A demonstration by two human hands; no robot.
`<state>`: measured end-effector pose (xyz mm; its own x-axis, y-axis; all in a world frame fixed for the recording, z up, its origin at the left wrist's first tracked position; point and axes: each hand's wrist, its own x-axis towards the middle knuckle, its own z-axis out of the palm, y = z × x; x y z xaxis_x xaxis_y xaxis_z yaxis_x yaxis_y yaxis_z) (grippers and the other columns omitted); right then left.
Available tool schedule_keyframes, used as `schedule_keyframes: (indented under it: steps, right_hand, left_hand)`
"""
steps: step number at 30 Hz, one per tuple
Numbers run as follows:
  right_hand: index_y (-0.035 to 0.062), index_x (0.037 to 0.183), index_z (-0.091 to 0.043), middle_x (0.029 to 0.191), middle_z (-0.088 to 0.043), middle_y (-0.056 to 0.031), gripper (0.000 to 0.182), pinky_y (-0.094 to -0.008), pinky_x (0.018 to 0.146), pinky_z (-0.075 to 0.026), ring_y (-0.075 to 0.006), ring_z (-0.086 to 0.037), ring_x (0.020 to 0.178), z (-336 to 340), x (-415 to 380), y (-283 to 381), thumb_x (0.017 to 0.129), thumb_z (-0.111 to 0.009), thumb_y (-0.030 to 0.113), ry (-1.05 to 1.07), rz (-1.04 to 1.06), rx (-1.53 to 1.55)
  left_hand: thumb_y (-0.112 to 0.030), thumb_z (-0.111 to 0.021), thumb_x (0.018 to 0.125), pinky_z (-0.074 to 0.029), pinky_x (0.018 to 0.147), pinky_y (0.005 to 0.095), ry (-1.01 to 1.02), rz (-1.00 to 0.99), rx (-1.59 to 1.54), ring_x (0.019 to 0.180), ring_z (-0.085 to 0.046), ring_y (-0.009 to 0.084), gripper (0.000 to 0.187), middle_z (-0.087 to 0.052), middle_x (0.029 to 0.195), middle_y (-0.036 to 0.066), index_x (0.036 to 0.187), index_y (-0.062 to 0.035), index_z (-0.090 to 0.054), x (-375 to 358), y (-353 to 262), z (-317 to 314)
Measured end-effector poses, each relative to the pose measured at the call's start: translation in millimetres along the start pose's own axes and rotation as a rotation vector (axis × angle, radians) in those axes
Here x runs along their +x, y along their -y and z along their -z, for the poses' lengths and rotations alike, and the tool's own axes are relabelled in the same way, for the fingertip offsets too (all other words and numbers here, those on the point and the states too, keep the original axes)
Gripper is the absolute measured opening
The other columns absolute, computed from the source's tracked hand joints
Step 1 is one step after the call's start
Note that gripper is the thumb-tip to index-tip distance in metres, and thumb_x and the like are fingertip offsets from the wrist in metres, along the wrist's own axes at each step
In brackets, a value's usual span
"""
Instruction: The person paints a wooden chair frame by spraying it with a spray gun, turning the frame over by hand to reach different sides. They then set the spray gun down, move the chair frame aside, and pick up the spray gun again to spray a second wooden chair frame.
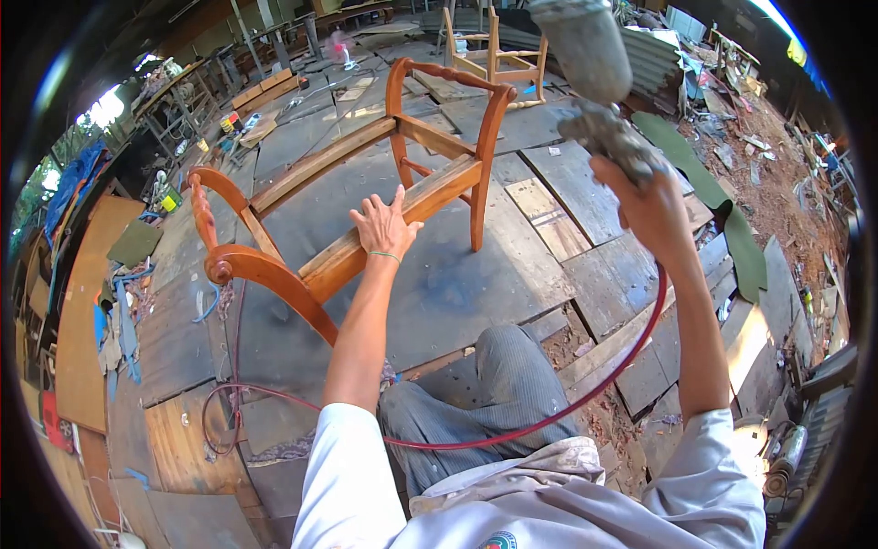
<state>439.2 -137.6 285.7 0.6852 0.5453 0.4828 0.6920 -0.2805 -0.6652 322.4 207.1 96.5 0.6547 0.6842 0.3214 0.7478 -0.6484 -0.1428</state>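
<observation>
A wooden bench frame (439,194) with curved, turned-rail arms and no seat stands on the floor in front of me, its wood orange-brown with paler rails. My left hand (384,226) rests on the top of its near rail, fingers spread, a thin green band round the wrist. Raised at the upper right, my right hand (645,206) is wrapped round a metal spray gun (608,137) with a grey cup (585,50) on top. From beneath that hand a red hose (631,361) curves down across my lap. The gun is apart from the frame.
Dark boards (439,293) cover the floor, with gaps between some. Another wooden chair frame (494,59) stands at the back. A green strip (747,252) and rubble lie on the right. Cloth scraps (114,334) and a leaning wooden panel (87,320) are on the left. The hose loops at lower left.
</observation>
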Motion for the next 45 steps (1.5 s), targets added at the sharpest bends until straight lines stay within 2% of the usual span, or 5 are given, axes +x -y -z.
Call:
schedule_keyframes:
  steps: [17,25,31,38,45]
  right_hand:
    - [0.0071,0.114,-0.065,0.074,-0.067,-0.0156,0.037,-0.043,0.064,-0.049,-0.0292,-0.065,0.065,-38.0,28.5,1.9,0.097,-0.069,0.039,0.082,0.111,-0.158]
    - [0.002,0.106,-0.066,0.059,-0.06,-0.0085,0.039,-0.0373,0.053,-0.049,-0.017,-0.062,0.051,-27.6,13.6,20.1,0.098,-0.068,0.04,0.274,-0.051,-0.15]
    - [0.004,0.109,-0.068,0.055,-0.059,-0.006,0.044,-0.0365,0.052,-0.049,-0.0166,-0.063,0.048,-44.9,62.2,29.4,0.098,-0.065,0.047,0.048,0.075,-0.183]
    - [0.0025,0.111,-0.069,0.062,-0.06,-0.0049,0.047,-0.034,0.049,-0.048,-0.0144,-0.059,0.047,-89.4,136.5,36.3,0.096,-0.067,0.047,0.01,0.174,-0.168]
    - [0.0089,0.12,-0.068,0.074,-0.073,-0.0109,0.057,-0.0403,0.069,-0.058,-0.0221,-0.073,0.066,-157.3,214.2,60.8,0.092,-0.064,0.059,0.018,0.284,-0.246]
  left_hand:
    - [-0.053,-0.075,0.085,-0.04,0.099,0.0516,-0.094,0.017,-0.151,0.119,-0.053,0.0298,0.073,-0.06,0.123,0.011,0.148,-0.0233,-0.053,-2.7,-1.1,-12.9]
    - [-0.039,-0.079,0.084,-0.04,0.104,0.0548,-0.559,-0.256,-0.394,0.124,-0.052,0.0332,0.063,-0.061,0.121,0.012,0.139,-0.0159,-0.06,-51.5,-17.7,1.7]
    - [-0.054,-0.061,0.098,-0.044,0.109,0.0437,0.416,-0.535,-1.308,0.126,-0.057,0.0339,0.058,-0.061,0.136,0.015,0.132,-0.0075,-0.067,-206.8,-96.4,-76.9]
    - [-0.066,-0.062,0.092,-0.042,0.113,0.0437,0.331,-0.451,-1.156,0.133,-0.052,0.0329,0.072,-0.054,0.144,0.017,0.132,-0.0065,-0.067,-247.4,-60.5,-54.8]
    - [-0.058,-0.068,0.091,-0.046,0.106,0.0452,0.378,-0.221,-1.273,0.123,-0.06,0.0354,0.07,-0.062,0.132,0.018,0.136,-0.0049,-0.059,-275.1,-34.0,-51.5]
